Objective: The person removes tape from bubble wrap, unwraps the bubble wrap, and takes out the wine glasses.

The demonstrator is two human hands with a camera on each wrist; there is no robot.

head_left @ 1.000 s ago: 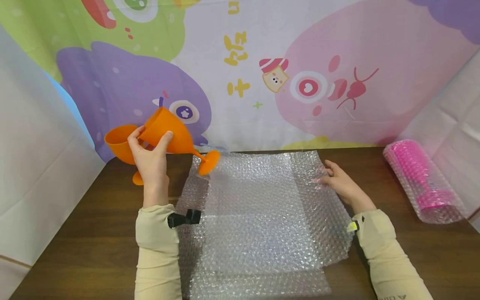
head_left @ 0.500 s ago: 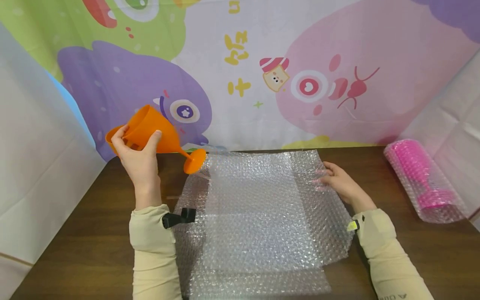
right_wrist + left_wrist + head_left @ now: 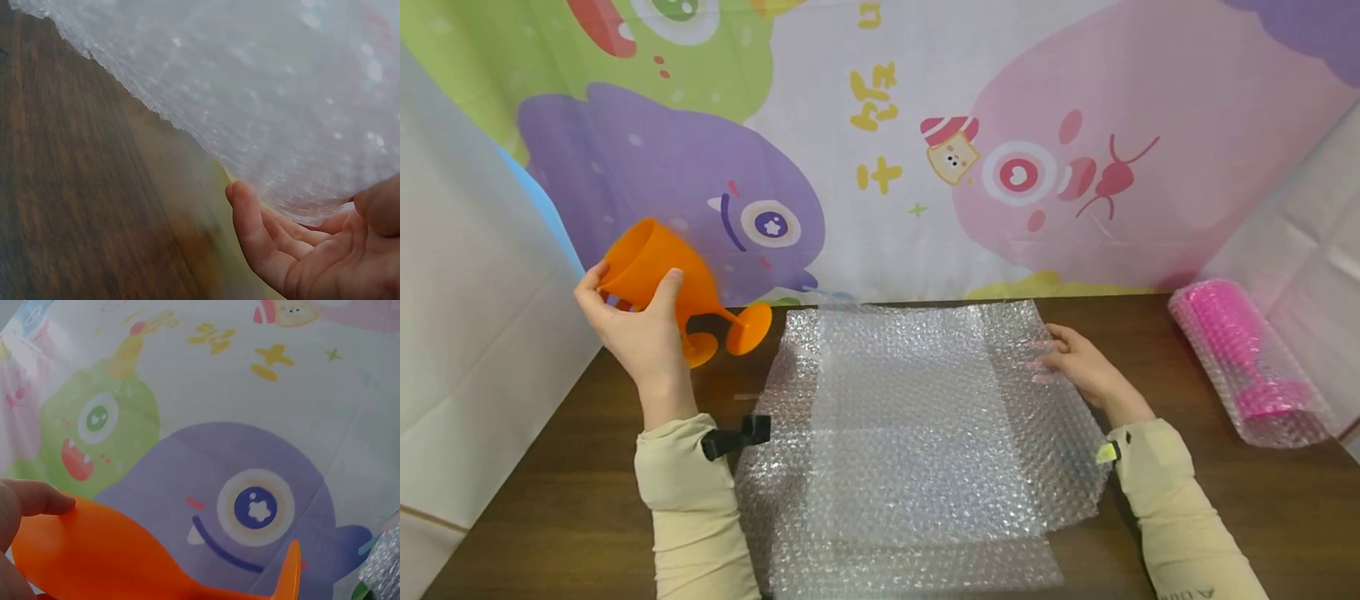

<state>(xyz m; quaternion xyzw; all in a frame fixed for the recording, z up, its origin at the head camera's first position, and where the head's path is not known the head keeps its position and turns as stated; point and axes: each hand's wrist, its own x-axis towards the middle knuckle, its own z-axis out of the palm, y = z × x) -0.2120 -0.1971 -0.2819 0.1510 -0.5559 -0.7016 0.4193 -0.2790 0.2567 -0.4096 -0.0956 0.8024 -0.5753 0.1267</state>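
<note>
An orange goblet (image 3: 692, 265) lies tilted in my left hand (image 3: 638, 337), gripped by its bowl between thumb and fingers, its foot pointing right. In the left wrist view the thumb (image 3: 44, 497) presses on the goblet's bowl. Behind it stands a second orange goblet (image 3: 702, 350); its foot shows, and most of its bowl is hidden. My right hand (image 3: 1082, 367) pinches the right edge of a bubble wrap sheet (image 3: 917, 433) that spreads over the middle of the table. In the right wrist view, fingers curl under the lifted edge of the bubble wrap (image 3: 250, 94).
A pink goblet rolled in bubble wrap (image 3: 1243, 362) lies at the right of the brown wooden table (image 3: 557, 467). A cartoon-printed cloth (image 3: 887, 242) hangs along the back, with white walls (image 3: 482, 333) on both sides.
My left hand has carried the orange goblet leftward, away from the bubble wrap and in front of the second goblet. The right hand has stayed at the sheet's edge.
</note>
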